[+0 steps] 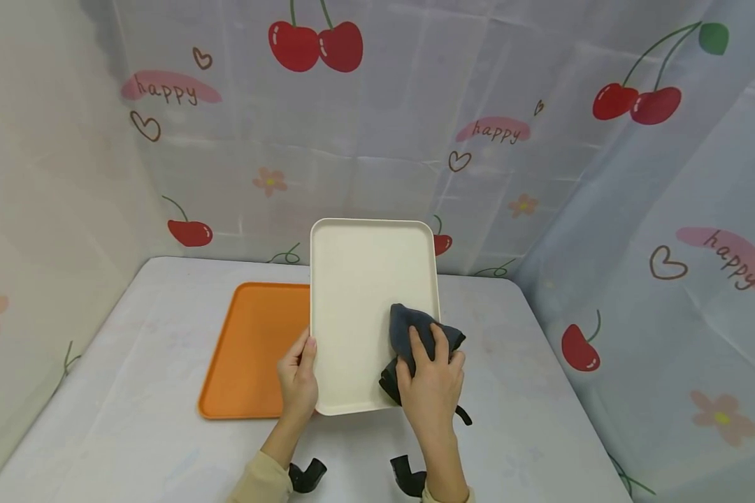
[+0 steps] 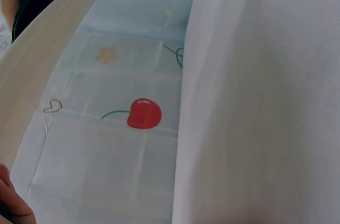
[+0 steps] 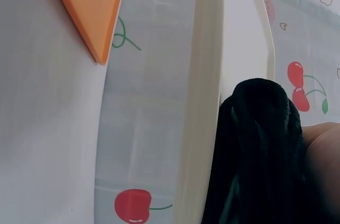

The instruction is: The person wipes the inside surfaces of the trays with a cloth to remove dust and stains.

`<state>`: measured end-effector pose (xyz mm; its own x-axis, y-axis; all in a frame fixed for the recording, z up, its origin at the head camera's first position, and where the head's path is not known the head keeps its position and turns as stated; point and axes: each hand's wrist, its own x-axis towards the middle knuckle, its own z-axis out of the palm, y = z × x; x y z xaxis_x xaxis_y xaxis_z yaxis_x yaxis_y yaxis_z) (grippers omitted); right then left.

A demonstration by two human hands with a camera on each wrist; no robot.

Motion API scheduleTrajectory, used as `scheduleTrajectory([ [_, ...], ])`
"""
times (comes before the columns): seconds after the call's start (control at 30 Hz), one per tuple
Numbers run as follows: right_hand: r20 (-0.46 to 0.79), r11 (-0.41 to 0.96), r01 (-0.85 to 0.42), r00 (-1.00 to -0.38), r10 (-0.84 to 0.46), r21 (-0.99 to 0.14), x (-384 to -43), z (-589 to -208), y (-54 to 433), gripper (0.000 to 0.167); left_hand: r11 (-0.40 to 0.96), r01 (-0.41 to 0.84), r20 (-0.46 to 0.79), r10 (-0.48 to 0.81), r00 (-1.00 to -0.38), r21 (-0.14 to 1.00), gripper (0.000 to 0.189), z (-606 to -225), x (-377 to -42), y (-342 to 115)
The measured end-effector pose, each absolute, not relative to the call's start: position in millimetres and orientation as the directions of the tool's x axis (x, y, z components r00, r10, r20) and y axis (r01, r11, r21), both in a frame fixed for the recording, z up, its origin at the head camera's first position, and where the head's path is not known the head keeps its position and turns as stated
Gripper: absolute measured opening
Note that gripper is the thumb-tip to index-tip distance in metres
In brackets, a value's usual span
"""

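Observation:
A cream rectangular tray is held up off the table, its inner face toward me. My left hand grips its left edge, thumb on the front side. Against the tray's lower right part, my right hand holds a bunched dark cloth, with the fingers spread over it. In the right wrist view, the folded cloth touches the tray's face, and part of the right hand shows at the right border. The left wrist view catches the tray's underside and a bit of the left hand.
An orange tray lies flat on the white table, partly hidden behind the cream tray. Black curved pieces show by both wrists. A cherry-printed curtain hangs behind and at the sides.

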<state>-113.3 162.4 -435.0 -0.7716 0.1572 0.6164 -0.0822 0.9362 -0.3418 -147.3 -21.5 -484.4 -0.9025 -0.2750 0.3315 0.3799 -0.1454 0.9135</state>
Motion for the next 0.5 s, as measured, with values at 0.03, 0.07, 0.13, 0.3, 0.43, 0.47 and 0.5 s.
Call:
scheduleTrajectory([
  [0.03,0.618,0.937,-0.083,-0.771,0.155,-0.339,-113,-435,162,0.046,-0.145,0.383,0.334,-0.276,-0.901,0.912,0.039,-484,-147,-22],
  [0.07,0.618,0.938,-0.083,-0.771,0.154,-0.337,-113,-435,161,0.046,-0.142,0.384,0.336,-0.277,-0.900,0.912,0.039,-484,-147,-22],
  [0.13,0.616,0.939,-0.083,-0.773,0.151,-0.333,-113,-436,160,0.046,-0.137,0.386,0.338,-0.279,-0.899,0.912,0.039,-484,-147,-22],
  [0.3,0.608,0.943,-0.086,-0.782,0.136,-0.321,-111,-437,156,0.047,-0.132,0.380,0.332,-0.287,-0.899,0.916,0.039,-484,-147,-22],
  [0.43,0.615,0.946,-0.097,-0.779,0.123,-0.311,-111,-437,152,0.047,-0.135,0.376,0.327,-0.284,-0.901,0.917,0.039,-484,-147,-22],
  [0.47,0.618,0.946,-0.100,-0.777,0.120,-0.308,-111,-437,151,0.048,-0.135,0.374,0.326,-0.283,-0.902,0.917,0.039,-484,-147,-22],
  [0.5,0.621,0.947,-0.103,-0.776,0.116,-0.306,-110,-437,150,0.048,-0.135,0.373,0.325,-0.282,-0.902,0.918,0.039,-484,-147,-22],
])
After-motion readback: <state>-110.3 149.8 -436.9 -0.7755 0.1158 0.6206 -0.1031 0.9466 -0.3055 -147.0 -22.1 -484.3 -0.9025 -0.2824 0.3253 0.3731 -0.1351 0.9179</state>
